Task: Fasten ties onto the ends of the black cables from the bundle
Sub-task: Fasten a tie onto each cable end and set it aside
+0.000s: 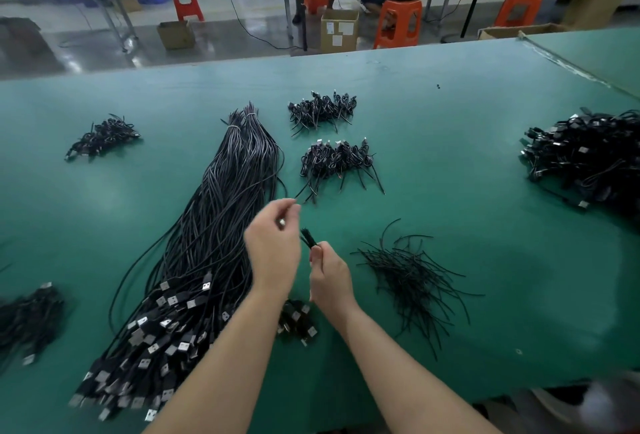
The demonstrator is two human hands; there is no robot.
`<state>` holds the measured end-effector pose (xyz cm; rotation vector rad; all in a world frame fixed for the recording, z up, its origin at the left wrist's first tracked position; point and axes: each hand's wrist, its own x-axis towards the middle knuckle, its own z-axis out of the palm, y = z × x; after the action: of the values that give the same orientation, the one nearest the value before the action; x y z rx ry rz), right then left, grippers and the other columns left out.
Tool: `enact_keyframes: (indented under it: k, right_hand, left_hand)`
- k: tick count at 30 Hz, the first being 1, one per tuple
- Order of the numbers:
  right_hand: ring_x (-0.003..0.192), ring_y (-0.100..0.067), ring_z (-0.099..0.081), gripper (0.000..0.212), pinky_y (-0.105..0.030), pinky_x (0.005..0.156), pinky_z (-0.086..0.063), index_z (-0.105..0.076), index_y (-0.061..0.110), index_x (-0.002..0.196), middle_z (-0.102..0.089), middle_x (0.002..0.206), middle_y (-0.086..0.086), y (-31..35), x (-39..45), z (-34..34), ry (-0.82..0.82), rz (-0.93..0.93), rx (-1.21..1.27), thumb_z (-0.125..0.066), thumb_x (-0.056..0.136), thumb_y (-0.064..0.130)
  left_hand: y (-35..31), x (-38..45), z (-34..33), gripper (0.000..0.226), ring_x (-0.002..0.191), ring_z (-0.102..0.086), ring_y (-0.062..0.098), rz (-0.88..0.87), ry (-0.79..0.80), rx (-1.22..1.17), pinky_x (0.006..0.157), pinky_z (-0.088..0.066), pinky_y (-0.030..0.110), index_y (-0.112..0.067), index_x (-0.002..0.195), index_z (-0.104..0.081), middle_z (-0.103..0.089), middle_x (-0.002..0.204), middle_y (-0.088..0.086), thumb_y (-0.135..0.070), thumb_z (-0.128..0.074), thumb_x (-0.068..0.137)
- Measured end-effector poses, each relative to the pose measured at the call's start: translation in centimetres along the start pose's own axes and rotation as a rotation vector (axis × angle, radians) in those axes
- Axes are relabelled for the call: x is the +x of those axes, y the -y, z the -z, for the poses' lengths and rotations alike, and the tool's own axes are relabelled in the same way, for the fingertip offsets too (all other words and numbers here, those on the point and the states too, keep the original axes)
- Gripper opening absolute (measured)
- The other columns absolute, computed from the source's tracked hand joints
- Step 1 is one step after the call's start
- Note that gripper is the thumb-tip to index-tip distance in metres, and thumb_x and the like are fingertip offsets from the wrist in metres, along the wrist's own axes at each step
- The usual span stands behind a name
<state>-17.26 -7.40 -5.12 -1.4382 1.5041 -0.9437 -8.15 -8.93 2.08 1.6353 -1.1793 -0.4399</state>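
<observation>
From the head camera, both hands are up over the green surface (450, 94); the left hand (273, 246) has its fingers curled, pinching something small and pale at the fingertips, too blurred to name; the right hand (329, 277) grips a short folded black cable (308, 238), its end poking up just beside the left palm. The bundle (207, 243) lies to the left, long black cables fanning from tied tips far off down to a heap of USB plugs at the near edge; the ties (412, 277) sit in a loose scatter to the right of the hands; two finished piles (332, 142) rest beyond, another pile (102, 137) far left, a big heap (588, 156) far right; a few plugs (298, 321) lie under the wrists.
</observation>
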Motion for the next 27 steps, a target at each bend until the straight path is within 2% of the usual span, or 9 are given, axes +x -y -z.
enact_keyframes:
  k: [3, 5, 8, 11, 13, 16, 21, 24, 27]
  right_hand:
    - [0.059, -0.021, -0.046, 0.039, -0.036, 0.056, -0.035, -0.047, 0.010, 0.084, -0.047, 0.065, -0.003, 0.3, -0.2, 0.5, 0.034, 0.040, -0.045, -0.031, 0.110, 0.035]
    - [0.059, -0.022, -0.047, 0.038, -0.043, 0.058, -0.041, -0.048, 0.008, 0.086, -0.047, 0.065, -0.005, 0.4, -0.3, 0.7, 0.062, 0.044, -0.036, -0.031, 0.110, 0.032]
    - [0.059, -0.024, -0.048, 0.035, -0.048, 0.062, -0.047, -0.049, 0.009, 0.086, -0.046, 0.065, -0.003, 0.6, -0.4, 1.0, 0.095, 0.037, -0.010, -0.032, 0.110, 0.029]
    - [0.059, -0.019, -0.044, 0.034, -0.043, 0.060, -0.041, -0.047, 0.012, 0.083, -0.044, 0.064, 0.003, 0.5, -0.3, 1.0, 0.108, 0.055, -0.020, -0.034, 0.110, 0.028]
    - [0.059, -0.013, -0.037, 0.033, -0.035, 0.059, -0.033, -0.046, 0.012, 0.081, -0.042, 0.065, 0.006, 0.4, -0.2, 0.9, 0.103, 0.056, -0.022, -0.036, 0.109, 0.027]
    - [0.058, -0.010, -0.034, 0.033, -0.030, 0.057, -0.028, -0.045, 0.015, 0.079, -0.042, 0.065, 0.007, 0.1, -0.1, 0.7, 0.099, 0.066, -0.036, -0.037, 0.109, 0.026]
    - [0.057, -0.009, -0.035, 0.033, -0.024, 0.053, -0.027, -0.043, 0.017, 0.078, -0.043, 0.064, 0.009, 0.1, -0.1, 0.6, 0.099, 0.088, -0.056, -0.037, 0.109, 0.026]
    - [0.058, -0.009, -0.037, 0.032, -0.023, 0.054, -0.028, -0.044, 0.017, 0.078, -0.045, 0.065, 0.008, 0.2, -0.1, 0.6, 0.092, 0.089, -0.056, -0.037, 0.109, 0.023]
    - [0.060, -0.010, -0.039, 0.032, -0.025, 0.055, -0.029, -0.048, 0.012, 0.081, -0.046, 0.067, 0.007, 0.3, -0.1, 0.6, 0.093, 0.085, -0.045, -0.037, 0.109, 0.022]
  left_hand:
    - [3.1, 1.7, 1.8, 0.012, 0.084, -0.069, 0.010, 0.244, -0.116, -0.051, 0.077, -0.057, 0.027, -0.017, 0.102, -0.076, -0.073, 0.088, -0.007, -0.020, -0.067, 0.096]
    - [4.9, 1.7, 2.1, 0.012, 0.086, -0.069, 0.015, 0.294, -0.019, 0.049, 0.075, -0.055, 0.028, -0.016, 0.100, -0.077, -0.073, 0.087, -0.005, -0.019, -0.067, 0.095]
    - [6.1, 0.9, 1.5, 0.009, 0.083, -0.068, 0.011, 0.313, 0.223, 0.134, 0.064, -0.045, 0.019, -0.021, 0.090, -0.078, -0.072, 0.080, -0.010, -0.021, -0.069, 0.093]
    - [5.9, 0.6, 0.7, 0.018, 0.081, -0.067, 0.011, 0.292, 0.342, 0.145, 0.069, -0.046, 0.024, -0.026, 0.074, -0.073, -0.073, 0.077, -0.010, -0.023, -0.071, 0.092]
    - [5.6, 0.4, 0.5, 0.024, 0.079, -0.066, 0.014, 0.296, 0.389, 0.135, 0.065, -0.045, 0.024, -0.027, 0.068, -0.071, -0.072, 0.074, -0.011, -0.021, -0.070, 0.091]
    - [5.1, 0.0, 0.5, 0.023, 0.085, -0.069, 0.017, 0.301, 0.417, 0.101, 0.071, -0.050, 0.024, -0.025, 0.071, -0.074, -0.074, 0.077, -0.009, -0.018, -0.068, 0.092]
    - [4.6, -0.5, 1.3, 0.018, 0.087, -0.072, 0.015, 0.222, 0.498, 0.053, 0.085, -0.057, 0.035, -0.023, 0.085, -0.080, -0.077, 0.080, -0.009, -0.015, -0.066, 0.093]
    - [4.5, -0.6, 1.8, 0.022, 0.086, -0.072, 0.006, 0.247, 0.519, -0.038, 0.086, -0.055, 0.029, -0.028, 0.085, -0.079, -0.077, 0.083, -0.012, -0.013, -0.066, 0.094]
    - [4.5, -0.7, 2.0, 0.021, 0.088, -0.072, 0.002, 0.269, 0.535, -0.116, 0.088, -0.053, 0.024, -0.025, 0.089, -0.080, -0.078, 0.086, -0.010, -0.010, -0.066, 0.094]
